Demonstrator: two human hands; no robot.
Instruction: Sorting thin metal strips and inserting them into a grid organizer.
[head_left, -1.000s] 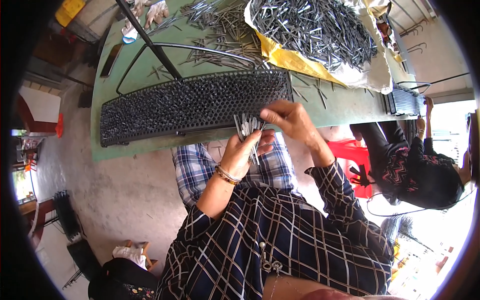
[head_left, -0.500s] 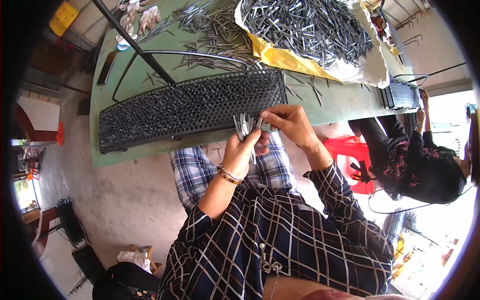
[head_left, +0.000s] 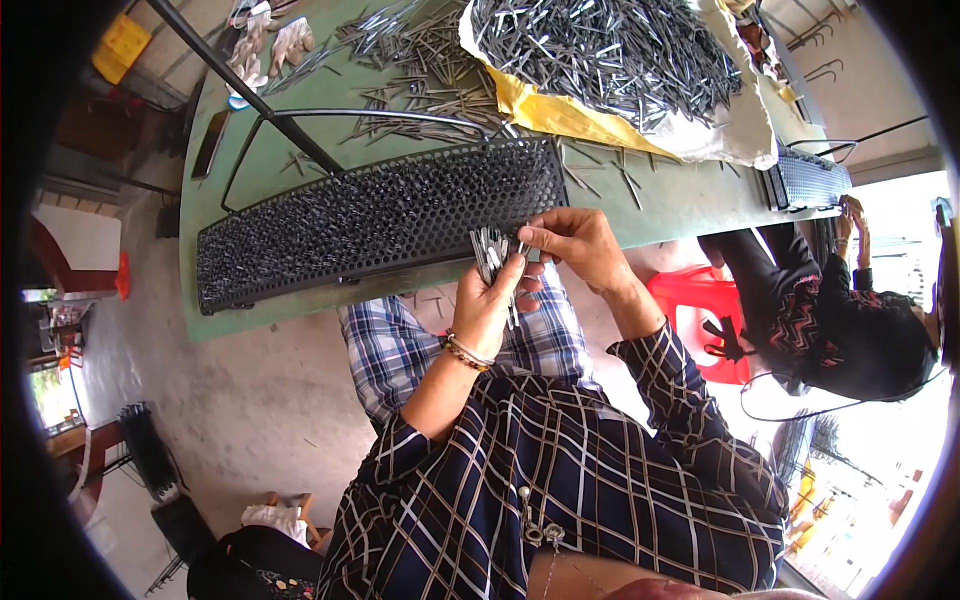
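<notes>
My left hand (head_left: 486,308) is closed around a bundle of thin dark metal strips (head_left: 488,248), their ends fanning up past the thumb and a few poking out below. From the right, my right hand (head_left: 582,248) meets it, thumb and forefinger pinched at the bundle's edge; a strip seems to be between them, though its tip is hard to see. Just beyond both hands, a long black perforated rack (head_left: 538,182) stands tilted on the table's near edge. Upright strips crowd most of its holes, while holes at its right end show bare.
The green table (head_left: 690,208) carries a large heap of strips (head_left: 610,62) on a yellow-and-white sack (head_left: 562,122), plus loose strips (head_left: 430,88). Gloves (head_left: 292,42) lie far left. A black bar (head_left: 240,92) rises over the rack. At right are a red stool (head_left: 685,285) and a co-worker (head_left: 835,325).
Both hands stay together at nearly the same spot, the bundle still in my left hand. The view has shifted slightly. The co-worker's hands at right have moved a little.
</notes>
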